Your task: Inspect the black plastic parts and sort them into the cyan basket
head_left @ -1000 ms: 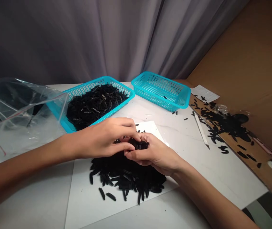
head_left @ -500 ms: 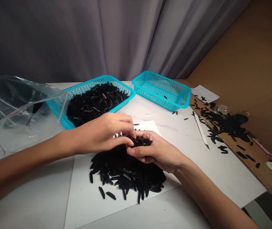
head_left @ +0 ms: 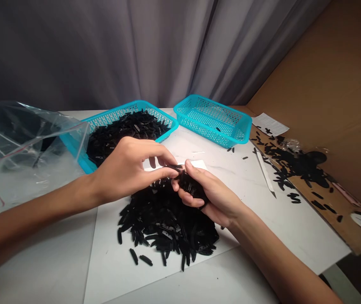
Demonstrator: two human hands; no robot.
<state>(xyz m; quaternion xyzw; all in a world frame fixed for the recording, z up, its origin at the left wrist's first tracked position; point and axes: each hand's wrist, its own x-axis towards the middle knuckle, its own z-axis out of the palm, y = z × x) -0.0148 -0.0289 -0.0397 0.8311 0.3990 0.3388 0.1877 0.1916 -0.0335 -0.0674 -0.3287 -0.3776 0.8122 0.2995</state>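
Note:
A heap of small black elongated plastic pieces (head_left: 168, 226) lies on a white sheet (head_left: 107, 257). Above it, my left hand (head_left: 129, 171) pinches one thin black piece (head_left: 176, 167) between thumb and fingers. My right hand (head_left: 210, 196) is curled around a small bunch of the same black pieces (head_left: 190, 185), holding them just over the heap. The fingertips of my two hands nearly meet around the pinched piece. The hands hide the heap's far part.
A turquoise plastic basket (head_left: 113, 115) full of black pieces stands behind my left hand, and a second turquoise basket (head_left: 214, 121) holds very few. A clear plastic bag (head_left: 25, 143) lies at left. At right are a white-handled blade (head_left: 264, 171) and a cardboard sheet (head_left: 342, 223) with scattered pieces.
My left hand has lifted and drawn back slightly, now pinching one piece apart from the bunch. My right hand has moved right, cupping its bunch, and more of the white sheet shows.

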